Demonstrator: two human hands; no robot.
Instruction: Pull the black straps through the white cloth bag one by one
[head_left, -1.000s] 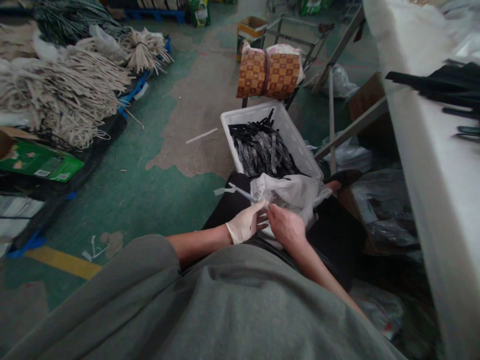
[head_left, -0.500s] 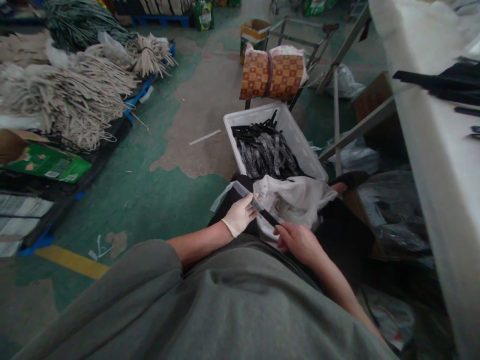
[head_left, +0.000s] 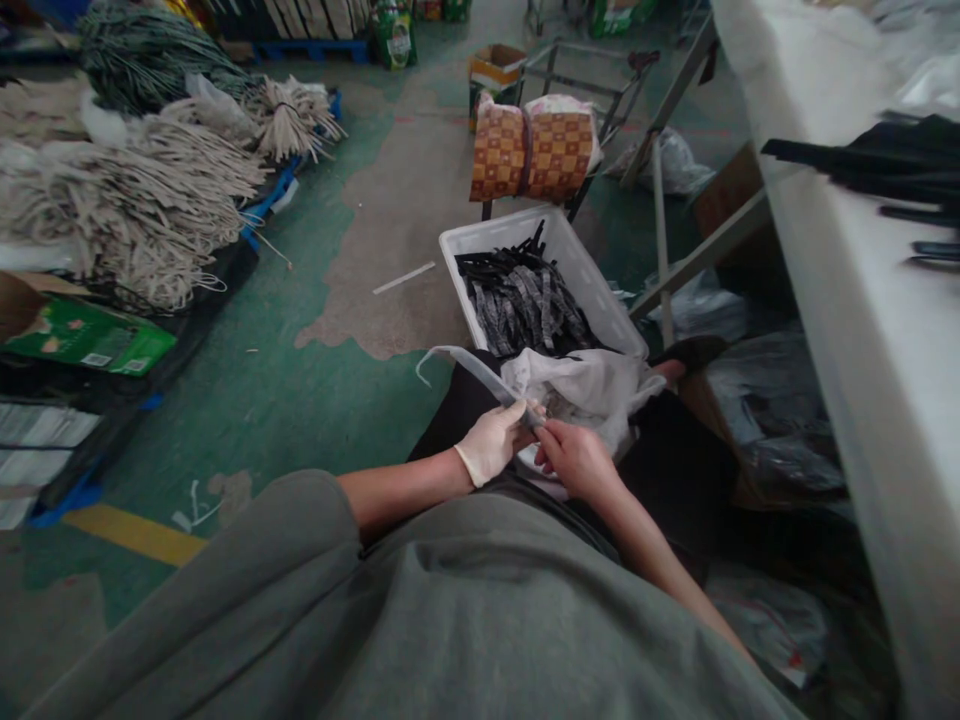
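Note:
My left hand (head_left: 491,445), in a pale glove, is closed on a long translucent plastic strip (head_left: 480,374), whose free end curls away over my left thigh. Bare and close against it, my right hand (head_left: 576,455) pinches the lower end of the same strip. A dark piece shows faintly at the fingers, but the hands mostly hide it. Just beyond the hands, a crumpled white plastic bag (head_left: 577,375) lies between my legs. Behind the bag stands a white plastic crate (head_left: 592,280) with many black strips (head_left: 525,300), some looking grey and wrapped.
A white-covered table (head_left: 832,260) runs along the right, with black strips (head_left: 892,160) on top and a metal leg frame (head_left: 705,250). A checkered roll (head_left: 532,155) rests on a metal frame ahead. Bundles of pale cord (head_left: 142,200) lie on a pallet at left.
My right hand has moved up and left along the black strip to meet my left hand, and less black shows between them. The translucent strip's free end has swung and curled. The view has shifted slightly.

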